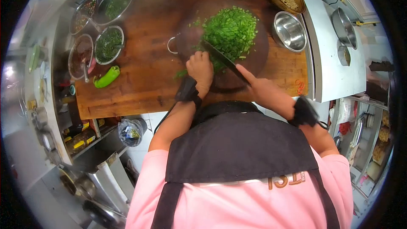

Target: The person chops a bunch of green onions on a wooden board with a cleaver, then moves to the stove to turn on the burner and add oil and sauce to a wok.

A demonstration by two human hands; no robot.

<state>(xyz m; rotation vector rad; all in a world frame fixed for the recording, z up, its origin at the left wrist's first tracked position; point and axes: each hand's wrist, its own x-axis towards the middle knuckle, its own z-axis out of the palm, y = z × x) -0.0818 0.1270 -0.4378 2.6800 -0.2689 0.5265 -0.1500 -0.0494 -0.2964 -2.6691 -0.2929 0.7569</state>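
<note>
Chopped greens (231, 32) heaped on the round board (257, 62), knife (222, 58) at their near side
From here I see the right hand (269, 93) gripping it, the left hand's (200, 71) fingers curled; leftward, bowls of green herbs (108, 43) and reddish paste (79, 55)

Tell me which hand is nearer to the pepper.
Left. The left hand is beside the chopped greens, to the right of the pepper; the right hand, gripping the knife, is farther right.
</note>
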